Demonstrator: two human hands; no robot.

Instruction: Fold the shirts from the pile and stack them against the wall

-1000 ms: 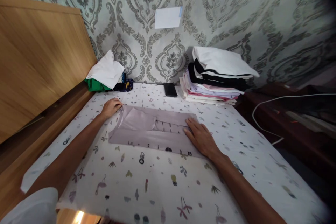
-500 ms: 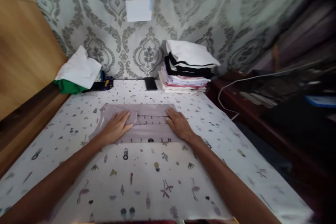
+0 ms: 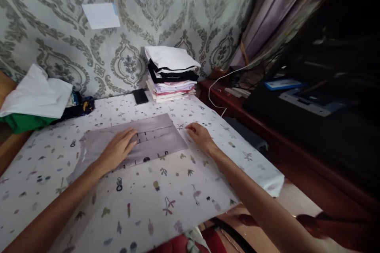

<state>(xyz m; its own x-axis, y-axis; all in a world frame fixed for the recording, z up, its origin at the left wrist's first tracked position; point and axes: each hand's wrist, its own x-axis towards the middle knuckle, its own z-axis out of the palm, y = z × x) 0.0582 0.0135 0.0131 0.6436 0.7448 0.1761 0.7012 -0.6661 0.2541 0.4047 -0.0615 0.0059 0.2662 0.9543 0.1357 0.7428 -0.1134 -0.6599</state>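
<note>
A folded mauve-grey garment (image 3: 160, 136) with small dark printed marks lies flat across the patterned white cloth. My left hand (image 3: 118, 146) rests on its middle, palm down with the fingers stretched out. Just beyond the garment's right edge is my right hand (image 3: 200, 138), its fingers curled in and nothing visible in them. A small gap shows between that hand and the garment. Part of the garment is hidden under my left hand and forearm.
A stack of folded clothes (image 3: 172, 75) stands against the wall, with a black phone (image 3: 140, 96) beside it. White and green clothes (image 3: 38, 95) are heaped at the left. Along the right runs a dark red wooden piece of furniture (image 3: 237, 104) with a white cable (image 3: 210, 93).
My right hand has lifted off the garment, moved to its right and curled its fingers. My left hand stays on the cloth, nearer its middle. The view has turned right.
</note>
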